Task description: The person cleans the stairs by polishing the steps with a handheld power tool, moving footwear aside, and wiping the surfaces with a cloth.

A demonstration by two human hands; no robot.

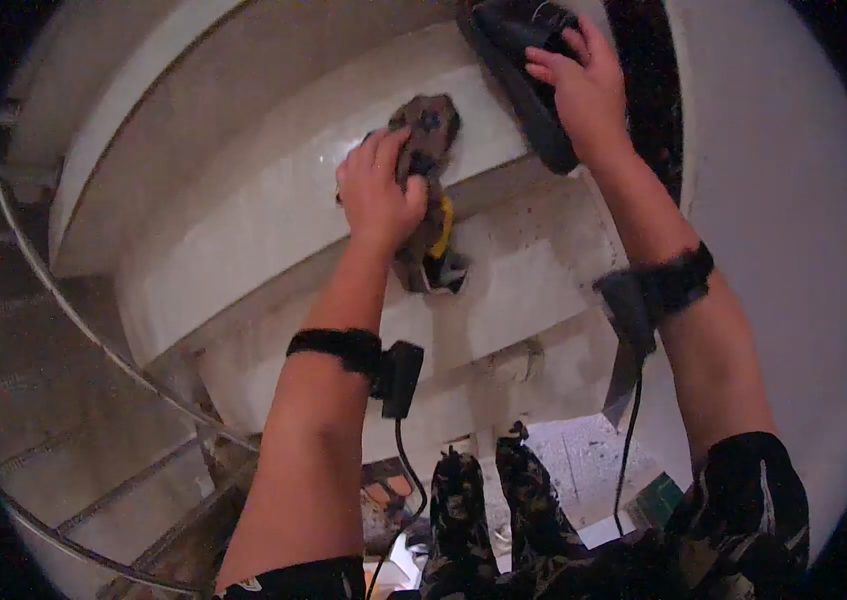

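Observation:
My left hand is closed over the middle of a worn brownish shoe, with the thumb on the right and the fingers on the left. A yellow strip shows along this shoe, and its lower end hangs over the front edge of the pale step. At the top, a black shoe lies slanted across the step. My right hand is at its opening with the fingers apart, and seems to touch it. The hand hides part of the black shoe's right side.
Curved pale steps fill the middle. A metal handrail bends down the left, above darker stairs. A white wall rises on the right. Cabled black devices are strapped to both forearms. Below is a green box.

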